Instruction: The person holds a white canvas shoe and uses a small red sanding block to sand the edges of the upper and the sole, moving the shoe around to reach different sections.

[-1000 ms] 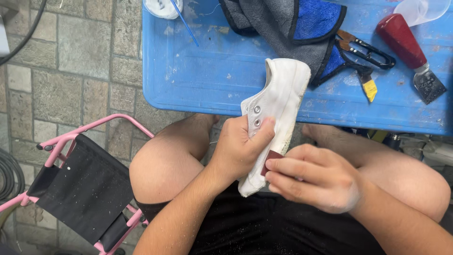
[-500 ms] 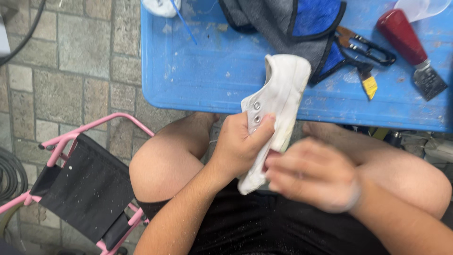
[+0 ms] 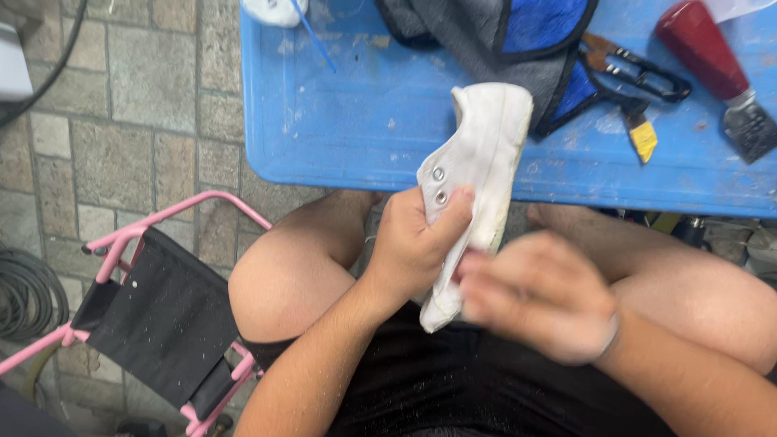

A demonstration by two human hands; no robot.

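Observation:
My left hand (image 3: 417,243) grips a white canvas shoe (image 3: 477,162) around its middle, thumb over the side with two metal eyelets, toe pointing up toward the blue table (image 3: 364,121). My right hand (image 3: 538,295) is blurred with motion, pressed against the shoe's lower edge near the heel; whatever it holds is hidden by the blur. Both hands hover above my lap, between my bare knees.
On the blue table lie a grey and blue cloth (image 3: 502,32), black scissors (image 3: 627,65), a small yellow-tipped tool (image 3: 642,137) and a red-handled scraper (image 3: 712,57). A pink folding chair with a black seat (image 3: 162,316) stands on the stone floor at left, beside coiled cable (image 3: 24,291).
My right hand has gone from sharp to blurred, rubbing along the shoe's lower edge. A small dark red thing seen under its fingers earlier is no longer visible. The left hand keeps its grip.

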